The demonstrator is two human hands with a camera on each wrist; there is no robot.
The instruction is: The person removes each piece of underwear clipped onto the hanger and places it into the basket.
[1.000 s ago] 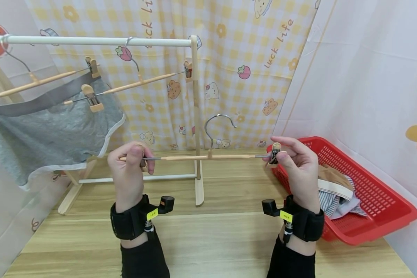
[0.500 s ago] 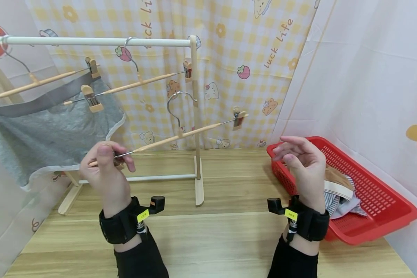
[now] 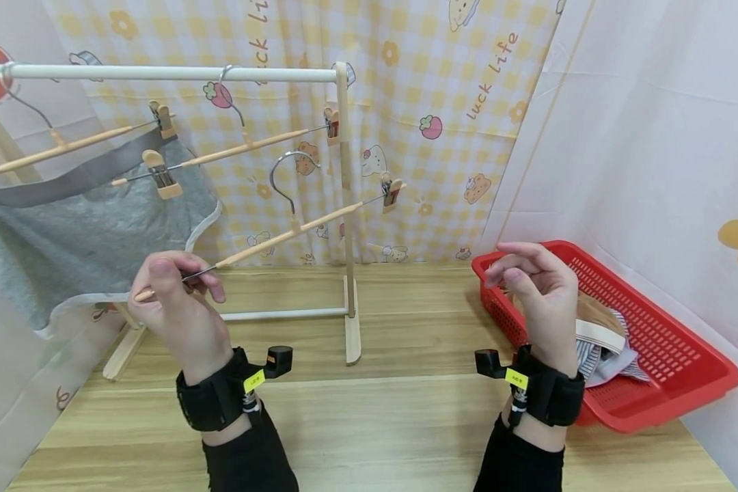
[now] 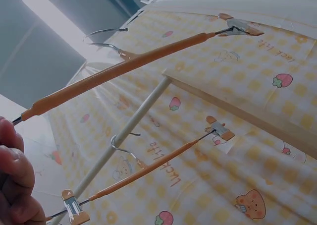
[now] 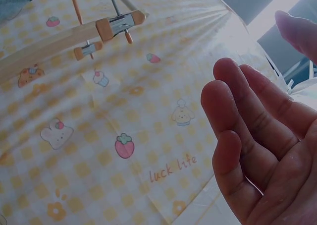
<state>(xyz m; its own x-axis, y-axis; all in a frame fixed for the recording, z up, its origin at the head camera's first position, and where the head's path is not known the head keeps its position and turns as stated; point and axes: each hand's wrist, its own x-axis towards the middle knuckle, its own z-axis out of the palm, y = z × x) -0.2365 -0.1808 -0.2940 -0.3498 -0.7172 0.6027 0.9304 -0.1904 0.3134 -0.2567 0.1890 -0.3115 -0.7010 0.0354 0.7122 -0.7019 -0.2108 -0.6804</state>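
My left hand [image 3: 175,287] pinches the left end of a wooden clip hanger [image 3: 283,234] and holds it tilted, its right clip [image 3: 391,190] raised and its metal hook [image 3: 285,174] just below the white rail [image 3: 160,72]. In the left wrist view the same hanger [image 4: 114,71] runs across the top above my fingers [image 4: 12,180]. My right hand [image 3: 531,280] hovers empty over the near corner of the red basket [image 3: 664,355], fingers loosely curved; the right wrist view shows its open palm [image 5: 262,150].
Two more clip hangers [image 3: 252,143] hang on the rail of the wooden rack [image 3: 346,225]; the left one carries grey shorts [image 3: 86,232]. The red basket holds striped and brown clothes [image 3: 596,335]. A patterned curtain [image 3: 430,102] stands behind the wooden table [image 3: 406,424].
My right hand let go of the hanger's right clip. My left hand moved left and swung the hanger up and toward the rail, right end high.
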